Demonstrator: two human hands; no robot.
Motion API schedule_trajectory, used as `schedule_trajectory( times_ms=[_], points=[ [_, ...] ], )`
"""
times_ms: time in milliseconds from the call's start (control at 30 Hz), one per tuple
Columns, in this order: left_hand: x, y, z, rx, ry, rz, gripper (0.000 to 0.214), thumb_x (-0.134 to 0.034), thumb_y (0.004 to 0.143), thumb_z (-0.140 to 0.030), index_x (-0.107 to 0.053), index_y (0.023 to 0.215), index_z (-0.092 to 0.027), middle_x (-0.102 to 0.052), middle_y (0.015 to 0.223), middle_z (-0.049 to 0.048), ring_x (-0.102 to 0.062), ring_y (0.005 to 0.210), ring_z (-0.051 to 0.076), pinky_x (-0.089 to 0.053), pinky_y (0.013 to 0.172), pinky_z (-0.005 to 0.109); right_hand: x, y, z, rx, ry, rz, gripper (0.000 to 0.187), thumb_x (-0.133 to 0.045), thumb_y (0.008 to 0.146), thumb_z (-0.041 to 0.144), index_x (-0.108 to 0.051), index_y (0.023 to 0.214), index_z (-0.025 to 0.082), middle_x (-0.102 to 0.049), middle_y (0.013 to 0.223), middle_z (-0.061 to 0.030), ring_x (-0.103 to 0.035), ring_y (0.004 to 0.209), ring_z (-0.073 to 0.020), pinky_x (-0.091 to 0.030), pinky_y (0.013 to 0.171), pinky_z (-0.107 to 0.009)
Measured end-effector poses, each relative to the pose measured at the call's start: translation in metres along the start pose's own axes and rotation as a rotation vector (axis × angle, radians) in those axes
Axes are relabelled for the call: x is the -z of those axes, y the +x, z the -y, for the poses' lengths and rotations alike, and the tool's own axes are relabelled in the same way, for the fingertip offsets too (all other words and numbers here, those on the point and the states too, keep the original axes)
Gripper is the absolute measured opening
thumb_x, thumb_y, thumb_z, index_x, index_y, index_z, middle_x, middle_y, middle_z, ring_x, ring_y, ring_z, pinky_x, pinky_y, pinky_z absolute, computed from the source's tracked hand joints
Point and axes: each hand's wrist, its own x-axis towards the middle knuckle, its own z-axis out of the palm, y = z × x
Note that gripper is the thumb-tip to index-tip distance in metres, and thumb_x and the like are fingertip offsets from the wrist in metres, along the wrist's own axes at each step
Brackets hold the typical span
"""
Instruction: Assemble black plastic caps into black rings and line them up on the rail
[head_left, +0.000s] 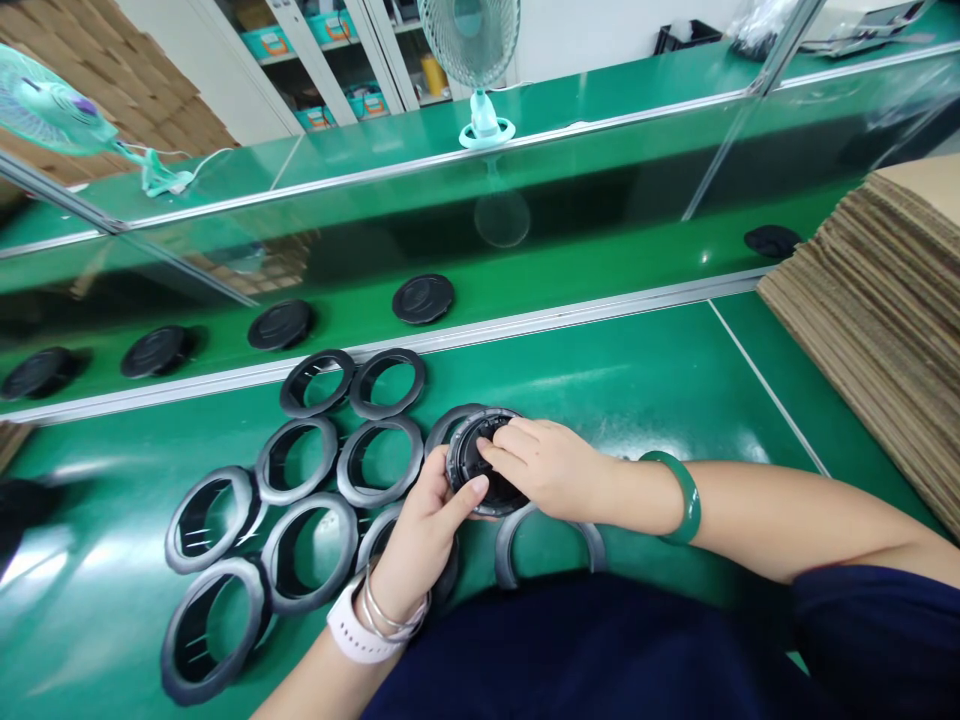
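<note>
Left hand (420, 535): curled around the black part (502, 494), probably for steadiness.
Right hand (551, 465): fingers bent inside it; whether gripping, I cannot tell.
Black part: between the hands, above the green table (622, 385), likely for good view.
Rings (375, 496): beside left hand, perhaps for reach.

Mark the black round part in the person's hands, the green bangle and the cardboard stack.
Black round part (468, 461): head view, on the left side of its dark inner face.
Green bangle (690, 495): head view, on its outer surface.
Cardboard stack (874, 320): head view, on its layered side.
</note>
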Motion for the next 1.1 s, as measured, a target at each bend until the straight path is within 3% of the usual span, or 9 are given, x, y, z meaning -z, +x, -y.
schedule_trajectory(
  times_ms=[167, 267, 367, 600, 733, 800, 867, 967, 1100],
  points=[
    [-0.001, 0.000, -0.003, -0.025, 0.031, -0.007, 0.039, -0.067, 0.088, -0.037, -0.055, 0.122, -0.025, -0.061, 0.112, 0.0025, -0.058, 0.102, 0.020, -0.055, 0.087, 0.030, 0.003, 0.002, 0.000, -0.008, -0.005, 0.045, 0.034, -0.036, 0.102, 0.013, -0.058, 0.122, -0.002, -0.061, 0.096, -0.0160, -0.054, 0.085, -0.0271, -0.053, 0.072, -0.039],
    [-0.003, 0.000, -0.006, -0.003, 0.043, 0.018, 0.044, -0.067, 0.087, -0.039, -0.053, 0.126, -0.025, -0.061, 0.117, 0.0045, -0.061, 0.100, 0.022, -0.060, 0.076, 0.031, 0.006, 0.003, 0.002, -0.013, -0.019, 0.068, 0.033, -0.038, 0.100, 0.013, -0.059, 0.121, -0.003, -0.060, 0.096, -0.0164, -0.054, 0.086, -0.0281, -0.053, 0.072, -0.040],
    [-0.005, 0.000, -0.009, 0.000, 0.069, 0.035, 0.044, -0.067, 0.087, -0.041, -0.051, 0.126, -0.025, -0.061, 0.114, 0.0042, -0.062, 0.096, 0.022, -0.062, 0.068, 0.029, 0.010, 0.004, 0.004, -0.022, -0.031, 0.116, 0.029, -0.040, 0.099, 0.012, -0.062, 0.114, 0.000, -0.060, 0.097, -0.0166, -0.054, 0.086, -0.0283, -0.053, 0.072, -0.041],
    [-0.007, -0.002, -0.014, -0.014, 0.126, 0.054, 0.043, -0.065, 0.089, -0.040, -0.050, 0.126, -0.024, -0.061, 0.108, 0.0038, -0.061, 0.092, 0.020, -0.061, 0.067, 0.028, 0.014, 0.005, 0.008, -0.042, -0.033, 0.169, 0.023, -0.045, 0.097, 0.013, -0.064, 0.105, 0.002, -0.059, 0.099, -0.0171, -0.052, 0.087, -0.0286, -0.050, 0.071, -0.040],
    [-0.007, -0.003, -0.011, -0.022, 0.174, 0.017, 0.044, -0.067, 0.088, -0.039, -0.049, 0.126, -0.024, -0.062, 0.107, 0.0035, -0.062, 0.091, 0.020, -0.061, 0.072, 0.030, 0.011, 0.005, 0.000, 0.004, 0.018, 0.141, 0.024, -0.045, 0.100, 0.014, -0.063, 0.111, 0.001, -0.059, 0.095, -0.0144, -0.052, 0.087, -0.0270, -0.048, 0.073, -0.040],
    [-0.008, -0.004, -0.010, -0.027, 0.150, -0.009, 0.044, -0.067, 0.088, -0.038, -0.048, 0.126, -0.024, -0.063, 0.109, 0.0036, -0.063, 0.093, 0.020, -0.061, 0.074, 0.031, 0.012, 0.003, -0.007, 0.015, 0.076, 0.043, 0.025, -0.045, 0.103, 0.018, -0.062, 0.116, 0.005, -0.059, 0.097, -0.0127, -0.052, 0.089, -0.0262, -0.047, 0.076, -0.040],
    [-0.009, -0.005, -0.009, -0.028, 0.083, -0.021, 0.043, -0.066, 0.088, -0.038, -0.049, 0.126, -0.025, -0.062, 0.115, 0.0047, -0.063, 0.099, 0.023, -0.062, 0.073, 0.032, 0.013, 0.001, -0.014, -0.056, 0.169, -0.131, 0.027, -0.045, 0.105, 0.024, -0.060, 0.123, 0.011, -0.059, 0.106, -0.0121, -0.052, 0.097, -0.0264, -0.047, 0.084, -0.043],
    [-0.009, -0.005, -0.010, -0.044, 0.012, -0.034, 0.042, -0.065, 0.089, -0.038, -0.050, 0.126, -0.026, -0.059, 0.127, 0.0064, -0.062, 0.108, 0.025, -0.062, 0.070, 0.031, 0.013, 0.000, -0.023, -0.329, 0.361, -0.328, 0.036, -0.049, 0.104, 0.030, -0.052, 0.137, 0.017, -0.054, 0.122, -0.0130, -0.050, 0.112, -0.0278, -0.044, 0.098, -0.048],
    [-0.008, -0.005, -0.010, -0.048, -0.004, -0.045, 0.044, -0.066, 0.088, -0.038, -0.049, 0.127, -0.025, -0.059, 0.129, 0.0077, -0.061, 0.108, 0.026, -0.062, 0.071, 0.031, 0.004, 0.002, -0.026, -0.605, 0.729, -0.217, 0.025, -0.052, 0.101, 0.027, -0.061, 0.122, 0.018, -0.059, 0.111, -0.0089, -0.057, 0.102, -0.0233, -0.049, 0.091, -0.041]
  ],
)
